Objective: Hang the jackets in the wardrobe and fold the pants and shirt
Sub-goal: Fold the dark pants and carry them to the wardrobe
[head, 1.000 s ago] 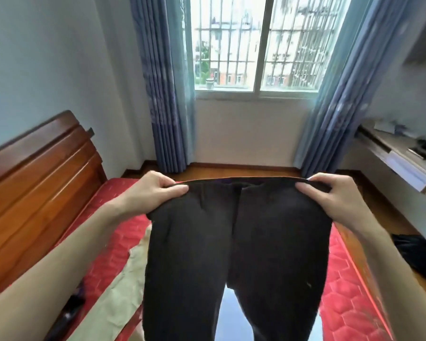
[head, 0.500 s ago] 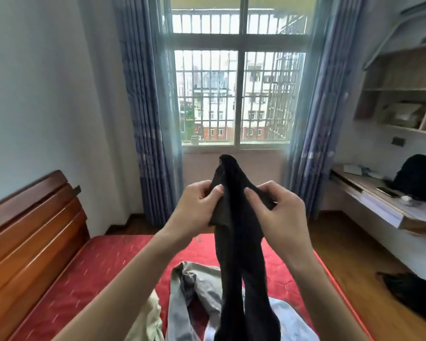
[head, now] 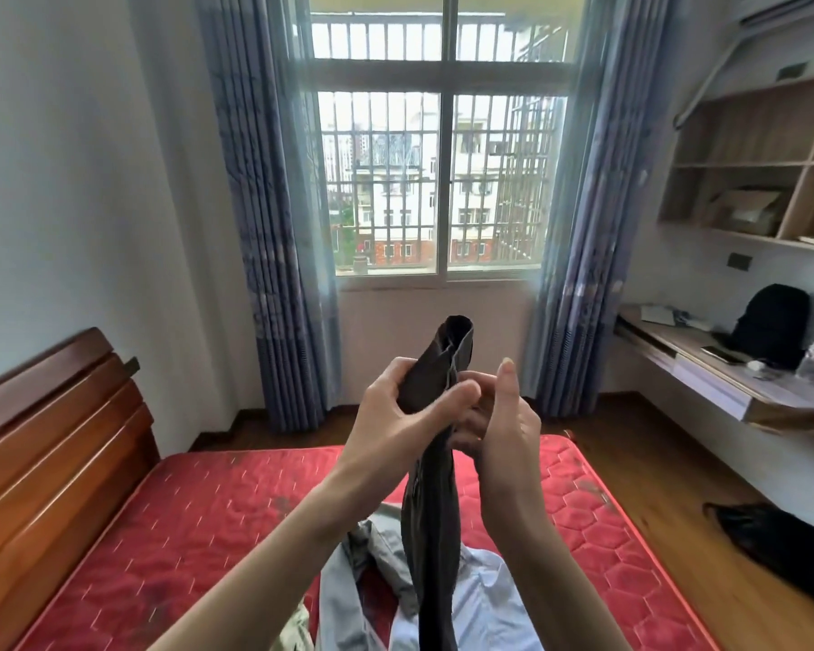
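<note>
Dark pants (head: 435,509), folded lengthwise into a narrow strip, hang upright in front of me over the red mattress (head: 208,519). My left hand (head: 400,415) grips the waistband end near its top, thumb across the cloth. My right hand (head: 499,425) is at the pants' right side with its thumb up; its fingers lie behind the fabric and are partly hidden. Below the pants, a grey garment (head: 367,556) and a light blue shirt (head: 485,603) lie crumpled on the mattress.
A wooden headboard (head: 52,453) runs along the left. The barred window (head: 438,180) with blue curtains is straight ahead. On the right are a wall desk (head: 720,382) with a black bag (head: 771,326), shelves above, and a dark garment (head: 781,542) on the wooden floor.
The pants went from spread wide by the waistband to folded in half lengthwise. My hands came together at the top, and my left hand now grips both layers.
</note>
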`<action>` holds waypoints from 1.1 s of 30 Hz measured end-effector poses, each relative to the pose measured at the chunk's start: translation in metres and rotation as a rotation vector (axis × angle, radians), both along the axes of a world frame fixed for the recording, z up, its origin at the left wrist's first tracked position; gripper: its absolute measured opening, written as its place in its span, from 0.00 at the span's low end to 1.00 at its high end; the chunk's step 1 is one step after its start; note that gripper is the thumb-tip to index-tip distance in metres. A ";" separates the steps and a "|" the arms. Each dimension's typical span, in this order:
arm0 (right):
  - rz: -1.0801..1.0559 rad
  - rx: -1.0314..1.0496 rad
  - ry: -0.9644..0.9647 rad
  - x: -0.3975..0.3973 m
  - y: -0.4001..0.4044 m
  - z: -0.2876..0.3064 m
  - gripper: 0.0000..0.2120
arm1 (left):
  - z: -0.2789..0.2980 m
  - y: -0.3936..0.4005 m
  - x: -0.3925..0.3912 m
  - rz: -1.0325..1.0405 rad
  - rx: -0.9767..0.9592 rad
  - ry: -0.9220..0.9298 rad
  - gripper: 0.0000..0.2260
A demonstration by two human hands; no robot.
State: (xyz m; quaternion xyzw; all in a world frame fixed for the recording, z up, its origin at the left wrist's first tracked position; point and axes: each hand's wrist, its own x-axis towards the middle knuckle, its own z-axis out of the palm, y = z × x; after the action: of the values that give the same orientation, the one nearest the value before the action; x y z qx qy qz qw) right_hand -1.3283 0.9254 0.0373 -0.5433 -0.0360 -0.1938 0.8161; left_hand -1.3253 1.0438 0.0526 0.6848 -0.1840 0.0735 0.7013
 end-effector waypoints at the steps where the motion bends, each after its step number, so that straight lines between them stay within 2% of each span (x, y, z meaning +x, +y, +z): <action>1: 0.004 0.000 -0.001 0.000 0.001 0.000 0.25 | -0.004 0.002 -0.002 -0.019 0.034 -0.030 0.22; 3: 0.019 0.006 -0.011 -0.002 0.004 -0.003 0.24 | -0.011 0.007 -0.004 -0.019 0.114 -0.089 0.24; 7: 0.035 0.016 -0.040 -0.001 0.012 -0.012 0.19 | -0.014 0.020 -0.004 -0.037 0.075 -0.165 0.10; 10: -0.046 -0.116 -0.182 0.008 0.012 -0.021 0.13 | -0.016 0.035 -0.001 -0.032 0.060 -0.124 0.06; 12: -0.179 -0.183 -0.274 0.021 0.003 -0.033 0.10 | -0.016 0.042 -0.001 -0.057 -0.006 -0.067 0.03; 14: -0.234 -0.258 -0.239 0.036 -0.011 -0.046 0.19 | -0.013 0.046 -0.003 -0.028 -0.053 -0.065 0.05; 16: -0.017 -0.254 -0.101 0.047 -0.024 -0.053 0.28 | -0.009 0.050 -0.003 0.040 -0.068 -0.101 0.09; 18: 0.177 -0.272 -0.045 0.052 -0.028 -0.060 0.26 | -0.004 0.054 -0.001 0.070 -0.113 -0.096 0.13; 21: 0.084 -0.309 -0.094 0.055 -0.027 -0.062 0.17 | 0.000 0.062 0.006 0.094 -0.153 -0.064 0.16; 23: 0.029 -0.279 -0.137 0.054 -0.026 -0.058 0.18 | 0.000 0.071 0.010 0.128 -0.097 -0.095 0.17; 25: 0.020 -0.283 -0.156 0.052 -0.027 -0.052 0.19 | -0.004 0.083 0.015 0.173 0.049 -0.177 0.16; 28: 0.018 -0.301 -0.165 0.048 -0.034 -0.045 0.22 | -0.014 0.098 0.021 0.137 0.257 -0.268 0.23; 29: 0.024 -0.315 -0.163 0.046 -0.037 -0.042 0.24 | -0.017 0.101 0.023 0.134 0.298 -0.283 0.23; 33: 0.029 -0.401 -0.162 0.033 -0.049 -0.030 0.24 | -0.020 0.099 0.029 0.111 0.384 -0.340 0.07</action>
State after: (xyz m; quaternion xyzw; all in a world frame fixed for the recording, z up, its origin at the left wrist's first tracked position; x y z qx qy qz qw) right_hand -1.2955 0.8767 0.0071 -0.6769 -0.1471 -0.2141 0.6887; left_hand -1.2968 1.1428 0.0328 0.7922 -0.2722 0.1897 0.5123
